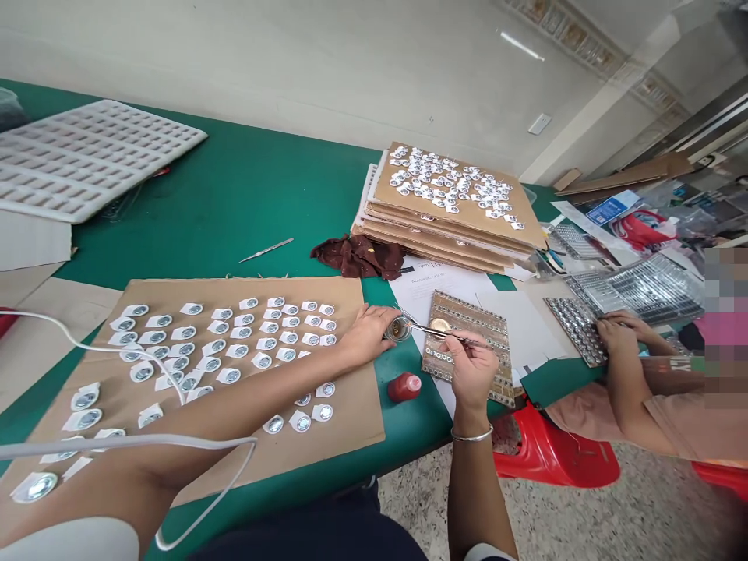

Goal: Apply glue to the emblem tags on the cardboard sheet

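Right fingers (459,355): pinched on metal tweezers (444,333), tips at the jar's rim.
Left fingers (382,312): closed around the small glass jar (400,329), just off the cardboard sheet's (234,405) right edge.
Red bottle (403,387): nearer than the jar.
Green desk (251,187): stretches far left between white tray (99,156) and cardboard stack (386,191).

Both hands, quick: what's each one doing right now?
Left hand: closed around the small glass jar.
Right hand: closed, holding the tweezers, tips near the jar.

Bright, even indoor light — streak of glare on wall (234,70); right edge stretched, partly pixelated.
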`<control>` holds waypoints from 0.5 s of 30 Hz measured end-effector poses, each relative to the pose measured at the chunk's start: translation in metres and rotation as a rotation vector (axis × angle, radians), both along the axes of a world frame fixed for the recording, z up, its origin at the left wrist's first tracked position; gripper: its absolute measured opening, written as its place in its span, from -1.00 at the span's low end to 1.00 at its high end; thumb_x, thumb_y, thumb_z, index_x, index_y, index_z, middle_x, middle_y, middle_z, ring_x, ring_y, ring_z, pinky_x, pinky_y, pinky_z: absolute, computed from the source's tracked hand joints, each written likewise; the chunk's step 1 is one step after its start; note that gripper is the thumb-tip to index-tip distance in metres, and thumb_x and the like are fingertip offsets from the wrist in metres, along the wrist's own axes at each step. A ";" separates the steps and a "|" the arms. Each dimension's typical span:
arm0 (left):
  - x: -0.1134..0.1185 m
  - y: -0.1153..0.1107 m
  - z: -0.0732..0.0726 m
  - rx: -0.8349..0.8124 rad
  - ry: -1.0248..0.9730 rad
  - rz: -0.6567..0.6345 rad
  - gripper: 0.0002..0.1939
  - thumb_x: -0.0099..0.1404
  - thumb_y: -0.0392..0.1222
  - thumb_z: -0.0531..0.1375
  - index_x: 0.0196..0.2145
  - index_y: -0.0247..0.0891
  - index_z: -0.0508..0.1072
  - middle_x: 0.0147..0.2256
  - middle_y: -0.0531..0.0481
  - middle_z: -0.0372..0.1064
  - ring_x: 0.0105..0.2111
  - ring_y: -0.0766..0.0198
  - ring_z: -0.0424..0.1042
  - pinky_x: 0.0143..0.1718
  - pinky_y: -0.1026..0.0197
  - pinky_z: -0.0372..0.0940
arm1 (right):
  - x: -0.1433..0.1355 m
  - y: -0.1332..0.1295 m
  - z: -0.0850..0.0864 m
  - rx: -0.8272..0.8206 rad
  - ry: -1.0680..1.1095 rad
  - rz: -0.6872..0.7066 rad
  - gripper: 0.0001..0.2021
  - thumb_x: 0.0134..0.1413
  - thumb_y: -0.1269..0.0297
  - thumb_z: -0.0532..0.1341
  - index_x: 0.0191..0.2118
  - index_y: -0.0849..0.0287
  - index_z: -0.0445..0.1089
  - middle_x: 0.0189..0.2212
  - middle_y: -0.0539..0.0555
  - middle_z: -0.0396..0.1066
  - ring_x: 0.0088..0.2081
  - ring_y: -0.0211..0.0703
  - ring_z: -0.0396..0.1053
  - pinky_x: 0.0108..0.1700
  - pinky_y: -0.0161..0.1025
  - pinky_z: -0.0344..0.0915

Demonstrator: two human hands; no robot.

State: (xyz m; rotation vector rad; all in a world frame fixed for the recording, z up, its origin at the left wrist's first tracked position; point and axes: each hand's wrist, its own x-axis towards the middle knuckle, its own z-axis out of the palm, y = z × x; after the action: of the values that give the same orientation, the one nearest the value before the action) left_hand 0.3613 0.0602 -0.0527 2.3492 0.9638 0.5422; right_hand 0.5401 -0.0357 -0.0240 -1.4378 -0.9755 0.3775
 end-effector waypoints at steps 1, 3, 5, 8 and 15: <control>0.000 0.000 0.000 -0.002 -0.002 0.005 -0.42 0.08 -0.23 0.30 0.05 -0.19 0.25 0.03 -0.09 0.29 0.05 0.05 0.23 0.17 -0.14 -0.05 | 0.000 0.000 0.000 0.007 0.001 -0.001 -0.81 -0.10 0.25 0.31 -0.37 0.25 0.40 -0.52 0.03 0.42 -0.55 -0.24 0.40 -0.46 -0.25 0.37; 0.000 -0.001 0.000 -0.005 -0.007 0.015 -0.42 0.07 -0.23 0.31 0.04 -0.19 0.25 0.03 -0.09 0.29 0.05 0.05 0.23 0.17 -0.16 -0.05 | -0.001 0.000 -0.001 0.010 -0.023 0.000 -0.81 -0.10 0.24 0.31 -0.38 0.25 0.40 -0.48 0.05 0.43 -0.55 -0.25 0.40 -0.47 -0.26 0.37; 0.000 -0.001 -0.001 -0.010 -0.009 0.024 -0.42 0.07 -0.24 0.31 0.04 -0.18 0.25 0.03 -0.09 0.29 0.05 0.04 0.23 0.18 -0.16 -0.06 | -0.002 -0.001 0.000 0.012 -0.062 0.004 -0.81 -0.10 0.23 0.31 -0.38 0.25 0.40 -0.45 0.07 0.44 -0.55 -0.25 0.40 -0.47 -0.26 0.38; -0.002 -0.002 -0.001 -0.011 -0.017 0.025 -0.42 0.07 -0.24 0.30 0.05 -0.18 0.25 0.03 -0.09 0.29 0.06 0.05 0.23 0.18 -0.16 -0.06 | -0.004 -0.002 0.002 0.025 -0.085 0.011 -0.81 -0.10 0.23 0.31 -0.38 0.25 0.40 -0.44 0.08 0.45 -0.54 -0.24 0.41 -0.46 -0.25 0.38; -0.002 -0.001 0.000 -0.005 -0.019 0.024 -0.41 0.06 -0.22 0.31 0.05 -0.20 0.25 0.04 -0.09 0.29 0.06 0.05 0.23 0.17 -0.13 -0.04 | -0.006 0.003 0.001 0.027 0.034 -0.067 -0.79 -0.09 0.21 0.30 -0.38 0.26 0.39 -0.60 -0.01 0.40 -0.58 -0.25 0.37 -0.48 -0.26 0.34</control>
State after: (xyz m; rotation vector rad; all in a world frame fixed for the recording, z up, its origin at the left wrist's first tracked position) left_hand 0.3593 0.0589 -0.0529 2.3271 0.9848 0.5702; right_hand 0.5341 -0.0329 -0.0228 -1.4314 -0.9001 0.3371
